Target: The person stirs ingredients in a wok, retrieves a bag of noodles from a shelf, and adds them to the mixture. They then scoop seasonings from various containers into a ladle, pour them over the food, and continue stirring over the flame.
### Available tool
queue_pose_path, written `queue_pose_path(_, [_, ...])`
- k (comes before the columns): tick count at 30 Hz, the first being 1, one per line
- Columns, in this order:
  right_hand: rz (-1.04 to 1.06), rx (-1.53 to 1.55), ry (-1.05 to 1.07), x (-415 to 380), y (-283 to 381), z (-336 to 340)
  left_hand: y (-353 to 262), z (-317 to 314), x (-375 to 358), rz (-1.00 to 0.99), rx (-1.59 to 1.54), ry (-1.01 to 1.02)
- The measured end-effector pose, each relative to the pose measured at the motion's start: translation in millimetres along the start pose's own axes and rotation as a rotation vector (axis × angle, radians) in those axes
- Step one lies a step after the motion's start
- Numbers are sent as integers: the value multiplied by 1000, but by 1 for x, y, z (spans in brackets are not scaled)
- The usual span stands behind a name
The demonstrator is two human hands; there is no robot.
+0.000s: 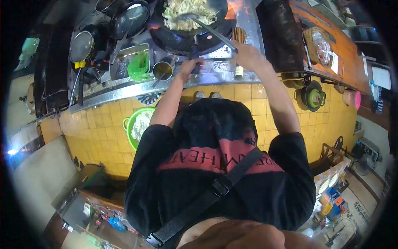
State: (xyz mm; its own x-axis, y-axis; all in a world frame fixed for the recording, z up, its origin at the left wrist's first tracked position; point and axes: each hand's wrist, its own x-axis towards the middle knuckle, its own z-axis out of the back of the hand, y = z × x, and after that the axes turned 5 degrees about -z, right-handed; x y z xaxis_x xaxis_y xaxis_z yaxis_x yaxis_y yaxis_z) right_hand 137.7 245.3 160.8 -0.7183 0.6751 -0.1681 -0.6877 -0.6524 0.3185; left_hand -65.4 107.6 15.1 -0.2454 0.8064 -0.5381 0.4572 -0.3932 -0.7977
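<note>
My left hand (190, 69) is closed around the dark handle (194, 50) of a wok (159, 21), at the near side of the stove. In my right hand (248, 56) is the end of a long metal ladle (213, 32), which slants up and left into the wok. The ladle's head rests in a pale, stringy heap of food (188, 12), perhaps noodles with shredded vegetables. Flames (235, 7) show at the wok's right rim. Between my hands and slightly left stands a metal pot (162, 71) of brownish liquid.
A metal tray (118, 66) holds a green plastic bag (139, 67). Left of it lie a strainer (81, 46) and a black pan (129, 18). A bamboo brush (239, 35) lies near my right hand. Below the counter stands a green basket (132, 128) of white food.
</note>
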Motion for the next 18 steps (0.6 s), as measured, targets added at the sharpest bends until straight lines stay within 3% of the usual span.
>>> queue_pose_path(2, [11, -38, -9, -4, 6, 19, -3, -4, 6, 76, -120, -28])
queue_pose_path(4, [-177, -113, -75, 0, 27, -12, 11, 1, 21, 50, -485, 68])
queue_pose_path(5, [-118, -102, -42, 9, 21, -46, 6, -4, 16, 8, -469, 85])
queue_pose_path(6, [-231, -13, 96, 4, 43, -30, -1, -1, 17, 181, -383, 134])
queue_pose_path(8, [-86, 197, 90, 5, 12, -28, 6, -26, 23, 16, -309, -108])
queue_pose_path(10, [-3, 156, 184, -12, -6, 31, -59, -82, -45, 5, -397, -260])
queue_pose_path(11, [-4, 112, 215, -23, 0, 65, -75, -90, -61, 29, -856, -1])
queue_pose_path(12, [-5, 66, 240, -33, 6, 90, -99, -93, -84, 47, -960, 187])
queue_pose_path(14, [-8, 72, 260, -41, 11, 106, -132, -95, -125, 229, -948, 207])
queue_pose_path(15, [-32, 88, 300, -47, 12, 107, -121, -79, -110, 304, -1030, 217])
queue_pose_path(18, [128, 207, 184, -65, 5, 90, -59, -23, -58, 70, -606, 99])
